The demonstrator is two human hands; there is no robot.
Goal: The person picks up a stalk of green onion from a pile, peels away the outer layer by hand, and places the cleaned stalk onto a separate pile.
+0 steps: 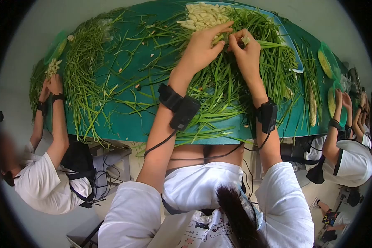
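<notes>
My left hand (pixel 202 47) is over the pile of long, thin green stalks (pixel 219 82), fingers stretched forward. Small pale-green pieces (pixel 217 39) show between its thumb and fingers. Close beside it, my right hand (pixel 247 49) is closed in a pinch, with a pale-green piece (pixel 245 40) at its curled fingers. What lies between the fingertips is too small to make out. Just beyond my left hand is a heap of pale, cut pieces (pixel 204 15). The stalks and pale pieces lie partly over a blue-white tray (pixel 297 58).
Loose stalks lie across the green table (pixel 128 120), with a larger heap (pixel 84 74) to the left. A corn cob (pixel 312 103) and green baskets (pixel 325 62) are at right. Co-workers' hands (pixel 53 84) work at both sides. Cables (pixel 163 142) hang from my wrist devices.
</notes>
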